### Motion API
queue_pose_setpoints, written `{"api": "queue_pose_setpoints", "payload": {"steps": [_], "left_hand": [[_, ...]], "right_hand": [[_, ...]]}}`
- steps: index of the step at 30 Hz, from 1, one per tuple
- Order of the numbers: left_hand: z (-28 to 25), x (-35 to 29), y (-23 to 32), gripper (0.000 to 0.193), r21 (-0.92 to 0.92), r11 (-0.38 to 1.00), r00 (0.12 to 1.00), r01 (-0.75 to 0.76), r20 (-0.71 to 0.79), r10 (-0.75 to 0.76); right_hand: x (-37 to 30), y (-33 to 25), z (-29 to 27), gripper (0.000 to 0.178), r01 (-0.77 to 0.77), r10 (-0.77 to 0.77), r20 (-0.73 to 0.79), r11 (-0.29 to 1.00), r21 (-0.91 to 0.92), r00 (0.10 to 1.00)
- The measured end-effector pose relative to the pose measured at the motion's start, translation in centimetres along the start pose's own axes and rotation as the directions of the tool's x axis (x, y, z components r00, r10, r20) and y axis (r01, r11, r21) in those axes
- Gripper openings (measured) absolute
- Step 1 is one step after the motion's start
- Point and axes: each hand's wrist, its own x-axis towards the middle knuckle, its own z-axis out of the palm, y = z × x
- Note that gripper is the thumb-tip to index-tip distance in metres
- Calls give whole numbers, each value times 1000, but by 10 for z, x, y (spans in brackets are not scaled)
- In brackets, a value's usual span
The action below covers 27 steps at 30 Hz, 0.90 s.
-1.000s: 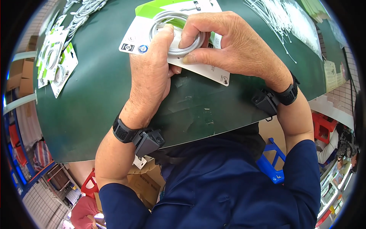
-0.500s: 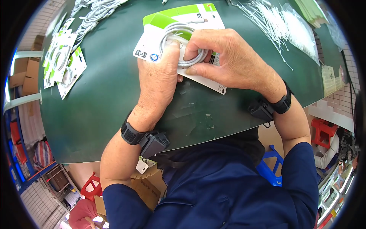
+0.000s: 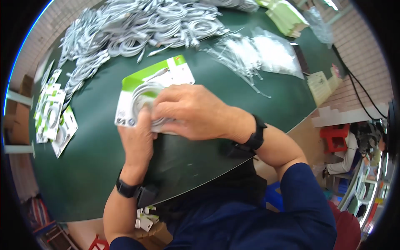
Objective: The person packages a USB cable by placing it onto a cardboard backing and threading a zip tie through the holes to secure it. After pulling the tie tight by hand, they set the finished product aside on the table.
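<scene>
A white and green backing card (image 3: 180,70) is held just above the dark green table, a little left of the middle. On its face lies a coiled white charging cable (image 3: 136,98), its plug end pointing to the card's upper part. My left hand (image 3: 138,139) grips the card's lower edge, with the thumb pressed on the front inside the coil. From the right, my right hand (image 3: 196,111) pinches the coil's right side. Those fingers are slightly blurred and cover part of cable and card.
A large heap of white cables (image 3: 166,20) spreads along the far side. Several carded cables (image 3: 53,111) lie at the left. White cable ties (image 3: 237,54) lie beside a clear plastic bag (image 3: 280,53) at the right. A red stool (image 3: 334,139) stands beyond the table.
The view has shifted, so more of the far cable heap shows and my hands appear lower and further left. Both hands keep hold of the card and coil; the right lies flatter over them.
</scene>
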Motion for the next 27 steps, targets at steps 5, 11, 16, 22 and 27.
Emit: {"api": "queue_pose_setpoints", "payload": {"steps": [5, 11, 16, 22, 27], "left_hand": [[-3, 1, 7, 31, -85, 996, 998, 0, -61, -5], [-3, 7, 7, 32, -152, 988, 997, -24, -76, 12], [-4, 7, 9, 31, -160, 986, 993, -54, -113, 36], [-8, 8, 6, 32, -196, 978, 994, -77, -91, 60], [-9, 8, 6, 34, -163, 985, 994, -57, -103, 40]], "right_hand": [[6, 11, -27, 25, -125, 154, -201, 980, 154, 967], [-22, 81, -75, 20, -591, 557, -215, 692, -414, 802], [-35, 111, -77, 23, -739, 783, -110, 518, -430, 613], [-32, 108, -70, 17, -745, 772, -140, 523, -414, 620], [-25, 95, -76, 10, -754, 761, -206, 492, -435, 615]]}}
